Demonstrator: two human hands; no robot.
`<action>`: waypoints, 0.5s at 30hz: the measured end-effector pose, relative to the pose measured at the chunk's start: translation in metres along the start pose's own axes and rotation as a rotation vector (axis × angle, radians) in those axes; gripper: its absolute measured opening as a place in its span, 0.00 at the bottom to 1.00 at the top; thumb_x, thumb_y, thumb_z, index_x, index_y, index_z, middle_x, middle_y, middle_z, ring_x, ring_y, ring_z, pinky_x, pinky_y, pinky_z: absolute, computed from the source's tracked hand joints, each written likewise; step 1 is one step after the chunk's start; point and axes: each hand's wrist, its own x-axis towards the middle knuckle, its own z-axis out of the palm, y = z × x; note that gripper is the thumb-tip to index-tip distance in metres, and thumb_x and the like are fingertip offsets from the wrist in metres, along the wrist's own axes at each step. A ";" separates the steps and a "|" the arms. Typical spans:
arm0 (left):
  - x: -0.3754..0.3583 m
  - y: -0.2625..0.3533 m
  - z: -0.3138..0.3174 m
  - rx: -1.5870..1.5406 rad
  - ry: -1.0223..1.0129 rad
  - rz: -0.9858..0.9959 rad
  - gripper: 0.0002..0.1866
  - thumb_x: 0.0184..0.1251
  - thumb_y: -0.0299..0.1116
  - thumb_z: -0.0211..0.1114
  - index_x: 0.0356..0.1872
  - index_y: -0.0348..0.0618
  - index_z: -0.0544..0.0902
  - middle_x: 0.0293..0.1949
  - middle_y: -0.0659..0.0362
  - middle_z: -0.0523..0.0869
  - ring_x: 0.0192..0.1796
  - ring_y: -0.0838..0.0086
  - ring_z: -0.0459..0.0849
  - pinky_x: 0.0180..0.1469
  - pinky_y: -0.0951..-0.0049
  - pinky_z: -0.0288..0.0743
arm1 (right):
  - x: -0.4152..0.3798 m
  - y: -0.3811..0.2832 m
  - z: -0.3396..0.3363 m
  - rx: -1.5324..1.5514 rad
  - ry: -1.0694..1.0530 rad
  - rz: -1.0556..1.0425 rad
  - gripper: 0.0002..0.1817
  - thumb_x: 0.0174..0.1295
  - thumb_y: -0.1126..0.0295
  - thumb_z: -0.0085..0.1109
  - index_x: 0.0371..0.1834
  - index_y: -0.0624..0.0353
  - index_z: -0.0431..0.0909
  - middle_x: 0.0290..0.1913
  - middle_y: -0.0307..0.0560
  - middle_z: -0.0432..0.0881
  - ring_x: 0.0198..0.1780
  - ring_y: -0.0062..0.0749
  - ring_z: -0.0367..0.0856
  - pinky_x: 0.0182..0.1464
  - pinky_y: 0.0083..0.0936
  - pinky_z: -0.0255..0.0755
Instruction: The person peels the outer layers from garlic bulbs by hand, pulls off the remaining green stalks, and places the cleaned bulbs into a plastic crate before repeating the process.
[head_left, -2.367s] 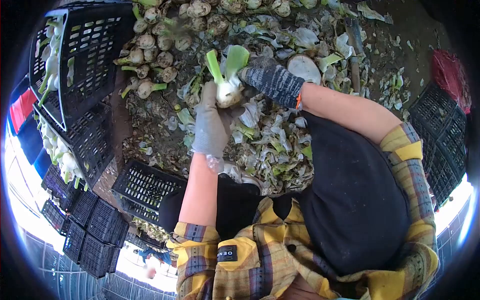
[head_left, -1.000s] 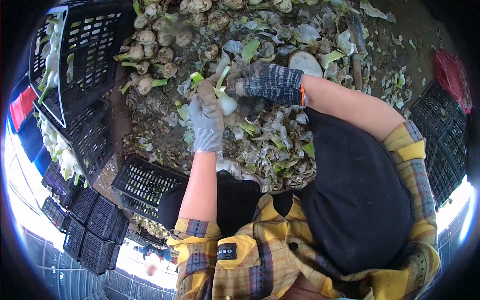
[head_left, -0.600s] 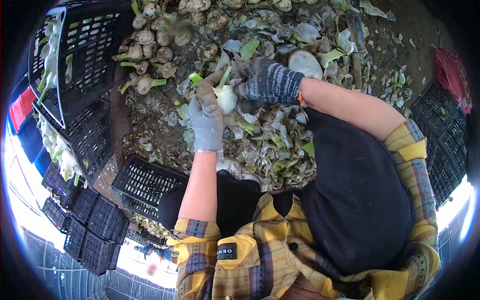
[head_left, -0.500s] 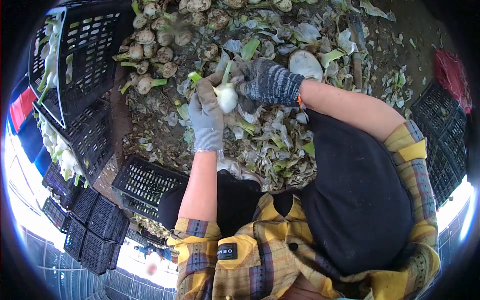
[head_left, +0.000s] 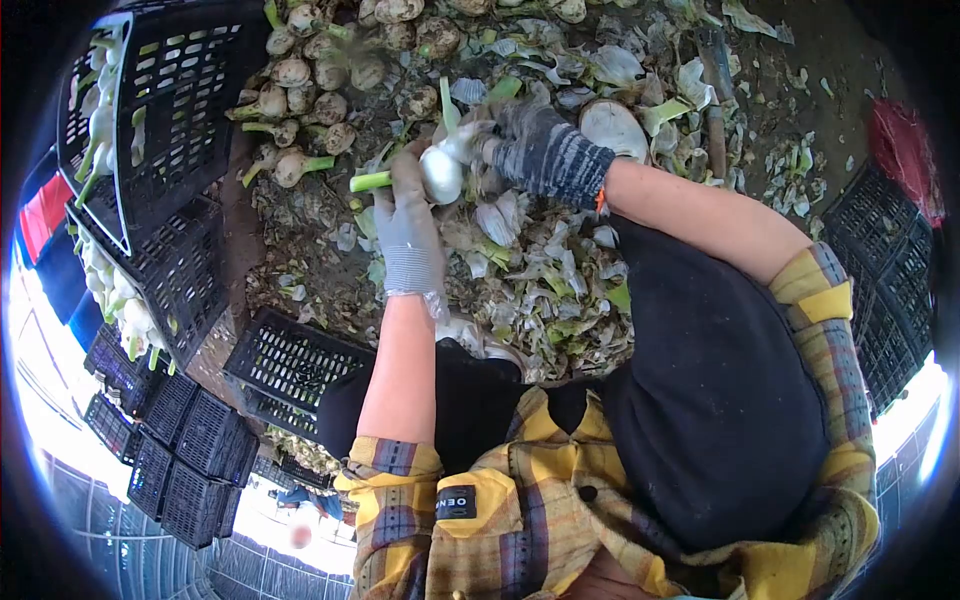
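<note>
A white garlic bulb [head_left: 441, 178] is held in the fingers of my left hand [head_left: 408, 215], which wears a light grey glove. A cut green stem [head_left: 371, 181] sticks out to the left past that hand, and another green stalk [head_left: 447, 108] points up above the bulb. My right hand [head_left: 545, 155], in a dark striped glove, is closed at the bulb's upper right. A whitish strip of skin [head_left: 470, 136] runs from the bulb to its fingers; motion blurs the fingertips. Loose peelings [head_left: 500, 218] lie beneath both hands.
Unpeeled garlic bulbs [head_left: 292, 75] are heaped at upper left. Black crates stand at left, one [head_left: 165, 100] with white garlic along its side, and another crate [head_left: 290, 355] sits near my knee. A round whitish disc [head_left: 612, 130] lies beside my right wrist. Red netting [head_left: 900, 155] is at right.
The bulb has turned and shifted slightly left and up, with its cut stem now pointing left. My right hand has moved a little up, and whitish skin now stretches between it and the bulb.
</note>
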 end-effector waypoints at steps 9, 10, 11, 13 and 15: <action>-0.001 0.007 0.001 -0.087 0.015 0.014 0.20 0.64 0.43 0.50 0.49 0.37 0.73 0.44 0.56 0.77 0.42 0.75 0.77 0.41 0.77 0.73 | -0.008 -0.020 -0.013 0.865 -0.149 0.610 0.11 0.66 0.67 0.45 0.44 0.59 0.76 0.41 0.47 0.80 0.39 0.33 0.81 0.39 0.29 0.76; 0.000 0.004 -0.001 -0.069 -0.001 0.036 0.21 0.65 0.43 0.50 0.50 0.36 0.73 0.44 0.56 0.77 0.43 0.75 0.77 0.42 0.77 0.72 | -0.007 -0.031 -0.010 0.765 -0.200 0.555 0.11 0.65 0.66 0.47 0.44 0.59 0.76 0.41 0.46 0.80 0.39 0.32 0.81 0.38 0.28 0.76; 0.003 0.000 -0.005 -0.052 -0.017 0.059 0.21 0.65 0.42 0.49 0.50 0.36 0.72 0.44 0.56 0.77 0.43 0.74 0.77 0.42 0.78 0.72 | -0.007 -0.039 -0.007 0.664 -0.250 0.500 0.11 0.64 0.65 0.49 0.44 0.58 0.76 0.40 0.45 0.80 0.39 0.31 0.81 0.37 0.27 0.76; 0.003 -0.002 -0.006 -0.015 -0.041 0.094 0.21 0.66 0.42 0.48 0.50 0.36 0.72 0.45 0.55 0.77 0.44 0.74 0.76 0.42 0.78 0.72 | -0.006 -0.032 -0.004 0.426 -0.301 0.397 0.18 0.57 0.59 0.59 0.45 0.60 0.75 0.38 0.44 0.81 0.38 0.29 0.80 0.37 0.26 0.76; 0.002 -0.002 -0.003 0.023 -0.055 0.124 0.20 0.66 0.43 0.47 0.50 0.37 0.72 0.45 0.56 0.77 0.44 0.74 0.76 0.42 0.77 0.73 | -0.007 -0.020 -0.006 0.265 -0.272 0.201 0.21 0.54 0.58 0.62 0.45 0.62 0.75 0.36 0.44 0.82 0.37 0.29 0.81 0.36 0.25 0.76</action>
